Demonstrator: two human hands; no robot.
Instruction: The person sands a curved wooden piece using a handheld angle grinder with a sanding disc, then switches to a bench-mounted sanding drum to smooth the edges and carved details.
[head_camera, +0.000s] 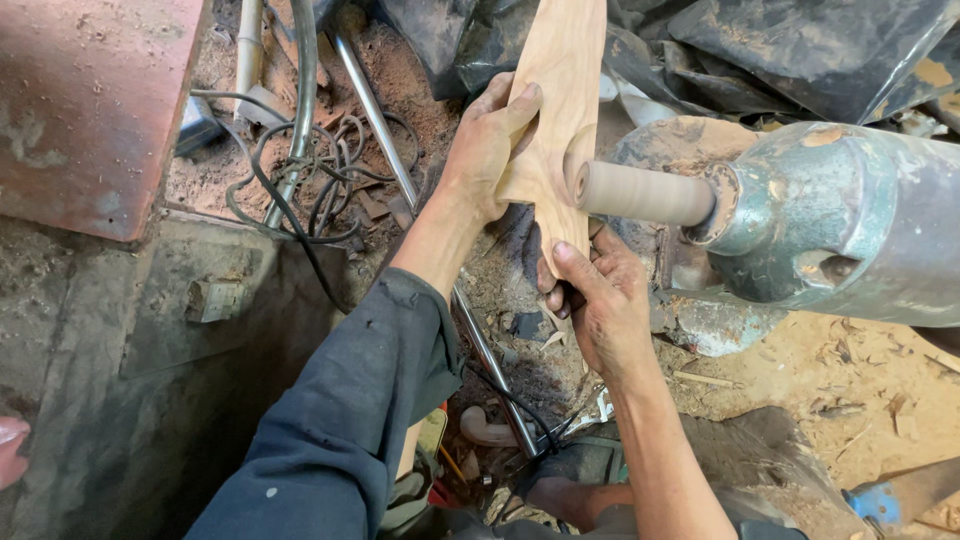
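Gripping wooden piece (560, 110) between fingers (520, 105)

A rough woodworking workshop: a heavy green motor (850, 215) with a sanding drum (645, 193) on the right, sawdust and wood scraps (840, 385) underfoot, tangled cables (300, 175) far left.

wood piece (560, 110) sits between left hand (485, 150) and right hand (600, 300), sanding drum (645, 193) touching it from the right, cables (300, 180) far left on the floor
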